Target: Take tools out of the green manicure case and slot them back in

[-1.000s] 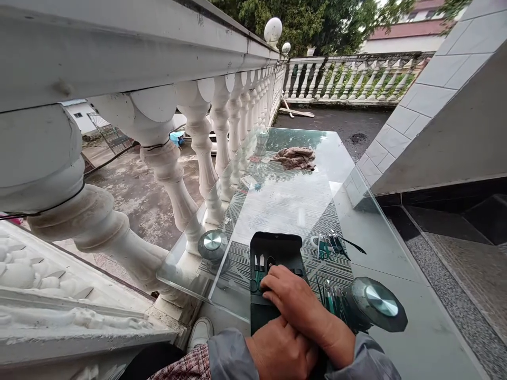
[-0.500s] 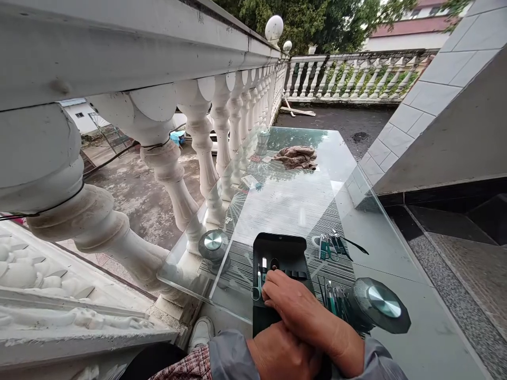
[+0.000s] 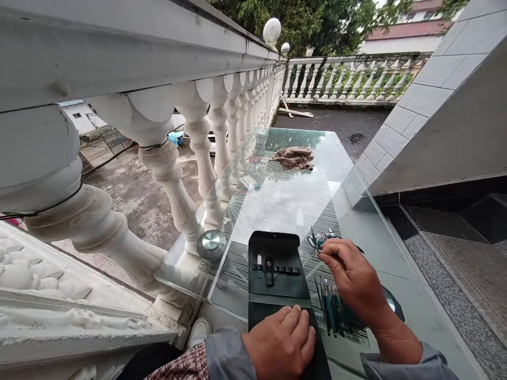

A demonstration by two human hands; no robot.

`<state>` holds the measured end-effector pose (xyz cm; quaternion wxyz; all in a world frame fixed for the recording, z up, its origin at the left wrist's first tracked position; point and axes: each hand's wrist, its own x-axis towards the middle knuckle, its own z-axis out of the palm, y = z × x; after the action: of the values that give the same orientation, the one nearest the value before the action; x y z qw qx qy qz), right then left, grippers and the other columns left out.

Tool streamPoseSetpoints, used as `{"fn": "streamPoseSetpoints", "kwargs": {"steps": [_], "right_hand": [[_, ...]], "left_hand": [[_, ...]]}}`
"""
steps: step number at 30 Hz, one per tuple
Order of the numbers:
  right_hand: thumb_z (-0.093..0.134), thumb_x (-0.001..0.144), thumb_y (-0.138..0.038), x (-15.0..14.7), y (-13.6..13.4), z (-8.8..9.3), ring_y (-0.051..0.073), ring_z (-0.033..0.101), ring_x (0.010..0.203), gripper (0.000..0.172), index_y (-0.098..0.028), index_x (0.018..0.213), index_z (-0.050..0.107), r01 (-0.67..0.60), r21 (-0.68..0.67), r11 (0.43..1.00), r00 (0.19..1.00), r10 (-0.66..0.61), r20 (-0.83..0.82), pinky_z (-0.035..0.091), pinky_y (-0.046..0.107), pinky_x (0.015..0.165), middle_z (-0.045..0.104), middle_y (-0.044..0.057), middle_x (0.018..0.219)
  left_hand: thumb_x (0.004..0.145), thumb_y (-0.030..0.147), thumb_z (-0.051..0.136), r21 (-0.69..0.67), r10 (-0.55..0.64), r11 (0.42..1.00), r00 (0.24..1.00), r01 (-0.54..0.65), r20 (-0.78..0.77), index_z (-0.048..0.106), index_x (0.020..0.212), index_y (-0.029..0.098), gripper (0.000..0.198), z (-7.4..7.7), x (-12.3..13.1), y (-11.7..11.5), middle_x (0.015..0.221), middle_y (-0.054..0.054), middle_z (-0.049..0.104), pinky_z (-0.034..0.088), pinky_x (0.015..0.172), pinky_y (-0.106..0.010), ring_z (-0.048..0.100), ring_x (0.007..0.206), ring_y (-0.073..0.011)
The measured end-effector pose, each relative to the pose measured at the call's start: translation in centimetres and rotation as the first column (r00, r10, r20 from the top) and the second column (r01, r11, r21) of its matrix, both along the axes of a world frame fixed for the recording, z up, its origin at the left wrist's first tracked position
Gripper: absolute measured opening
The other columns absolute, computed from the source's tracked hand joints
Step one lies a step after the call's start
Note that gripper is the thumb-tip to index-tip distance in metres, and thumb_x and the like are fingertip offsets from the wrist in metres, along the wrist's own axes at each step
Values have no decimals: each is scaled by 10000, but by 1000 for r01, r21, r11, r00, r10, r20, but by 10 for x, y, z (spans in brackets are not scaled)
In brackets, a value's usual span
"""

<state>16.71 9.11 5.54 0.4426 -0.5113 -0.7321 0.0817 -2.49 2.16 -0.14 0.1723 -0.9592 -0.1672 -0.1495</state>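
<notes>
The right hand [image 3: 352, 279] pinches what look like small, dark-ringed metal scissors [image 3: 312, 237] above the clear glass tabletop [image 3: 277, 206]; the left hand [image 3: 282, 340] lies palm down, gripping nothing visible, on the open black case [image 3: 291, 288]. Apparently just two pieces, a slim white-tipped tool [image 3: 259, 260] and a black snap sleeve [image 3: 269, 275], are left inside; green-handled metal tools [image 3: 334, 311] lie alongside.

Head-worn view, forward and down

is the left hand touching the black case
Touching: the head view shows the left hand resting back-up on the lower part of the black case, fingers across it.
</notes>
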Motion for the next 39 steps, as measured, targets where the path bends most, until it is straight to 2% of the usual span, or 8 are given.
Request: {"fn": "streamPoseSetpoints", "kwargs": {"steps": [7, 12, 16, 21, 23, 27, 34, 39], "right_hand": [[368, 882, -218, 17, 21, -44, 161, 544, 761, 178, -214, 748, 484, 54, -24, 998, 926, -41, 375, 433, 279, 664, 556, 58, 858], [414, 854, -175, 22, 23, -48, 197, 516, 777, 146, -214, 757, 516, 110, -21, 994, 830, -81, 552, 407, 302, 637, 577, 61, 840], [428, 863, -171, 0, 14, -36, 206, 517, 856, 127, -191, 869, 554, 76, 72, 995, 890, -100, 444, 422, 328, 748, 593, 80, 908], [481, 850, -191, -57, -6, -23, 185, 518, 841, 81, -204, 794, 539, -146, -29, 989, 924, 147, 353, 425, 317, 743, 580, 61, 882], [553, 803, -193, -75, -11, -23, 188, 505, 819, 53, -204, 769, 515, -126, -87, 988, 919, 150, 364, 420, 313, 705, 566, 54, 864], [670, 716, -239, -91, -9, -29, 207, 486, 812, 206, -211, 794, 482, -32, -109, 994, 906, 75, 416, 409, 327, 689, 541, 45, 853], [637, 765, -273, -90, 2, -37, 236, 479, 873, 272, -193, 986, 500, 24, -56, 998, 901, 3, 434, 411, 355, 717, 557, 81, 934], [572, 821, -281, -94, 4, -35, 217, 487, 820, 87, -197, 838, 556, 56, -96, 994, 902, -9, 432, 400, 339, 701, 578, 67, 853]], "left_hand": [[919, 238, 397, 18, 7, 1000, 1000, -7, -8, 519, 1154, 43, 329, 0, 0, 1, 1200, -207, 548, 413, 917, -403, 554, 1082, -273], [929, 238, 373, 16, 3, 1000, 1000, -3, -19, 515, 1164, 42, 337, -1, -1, 1, 1204, -206, 545, 404, 925, -412, 545, 1095, -278], [925, 229, 371, 15, 3, 1000, 1000, -3, 4, 526, 1150, 39, 332, 0, -2, 0, 1187, -199, 555, 402, 922, -418, 544, 1088, -283], [914, 204, 387, -70, 9, 997, 1000, -8, 11, 533, 1138, 36, 316, 2, 2, 0, 1113, -184, 584, 409, 905, -412, 567, 1017, -252], [909, 193, 397, -124, -5, 992, 1000, 7, 12, 546, 1117, 57, 290, 1, 4, -1, 1073, -158, 596, 408, 902, -407, 578, 964, -224], [911, 216, 400, -145, -65, 987, 996, 72, 55, 575, 1071, 87, 270, -5, 5, -3, 1037, -125, 602, 398, 901, -403, 583, 921, -213], [911, 216, 378, -127, -71, 988, 989, 87, 126, 595, 1026, 81, 281, -11, 5, -3, 1030, -127, 603, 390, 898, -401, 584, 913, -218], [901, 209, 390, -127, -56, 989, 985, 78, 164, 595, 1014, 80, 267, -10, 4, -4, 1046, -125, 597, 404, 882, -385, 576, 939, -231]]}}
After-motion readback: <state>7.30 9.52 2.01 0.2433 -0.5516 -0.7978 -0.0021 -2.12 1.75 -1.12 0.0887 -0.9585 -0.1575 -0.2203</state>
